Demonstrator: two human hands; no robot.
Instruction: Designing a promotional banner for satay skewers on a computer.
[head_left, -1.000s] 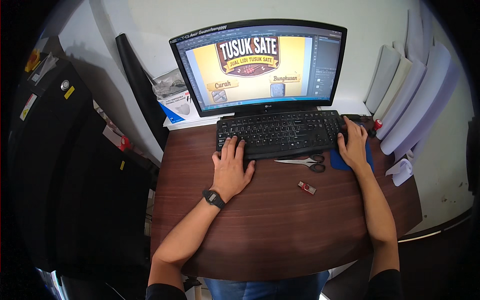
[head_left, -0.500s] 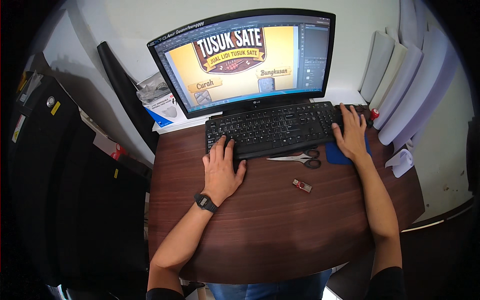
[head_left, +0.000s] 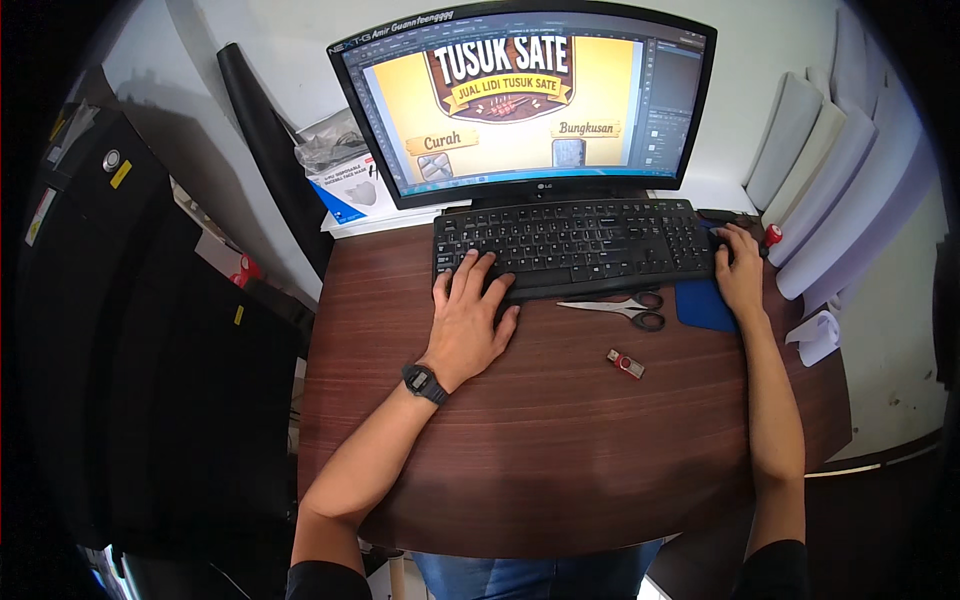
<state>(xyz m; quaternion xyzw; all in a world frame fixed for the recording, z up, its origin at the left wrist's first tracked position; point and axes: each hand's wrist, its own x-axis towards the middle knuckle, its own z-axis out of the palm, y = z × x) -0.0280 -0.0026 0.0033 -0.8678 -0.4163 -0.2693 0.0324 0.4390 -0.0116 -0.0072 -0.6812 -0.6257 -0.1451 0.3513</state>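
Observation:
My left hand (head_left: 466,325), with a black digital watch (head_left: 424,383) on its wrist, rests with fingers spread on the left end of a black keyboard (head_left: 590,240). Its thumb lies beside the keyboard's front edge. Past the keyboard's right end, my right hand (head_left: 740,272) is curled over what seems to be a dark mouse, mostly hidden beneath it. A blue mouse pad (head_left: 703,306) shows beside that hand. Behind the keyboard stands a curved monitor (head_left: 510,115) displaying a yellow and brown banner design in an editing window.
Scissors (head_left: 628,308) with black handles lie before the keyboard, and a red and silver USB stick (head_left: 625,363) lies nearer me. Paper rolls (head_left: 825,170) lean at the right wall, by a red-topped object (head_left: 773,235). A box (head_left: 350,190) and black roll (head_left: 270,160) stand left; a black cabinet (head_left: 150,330) is beside the desk.
My right hand has moved off the keyboard's right end to the mouse pad and its fingers have curled. The left hand stays on the keyboard with fingers shifted slightly. The whole view has shifted.

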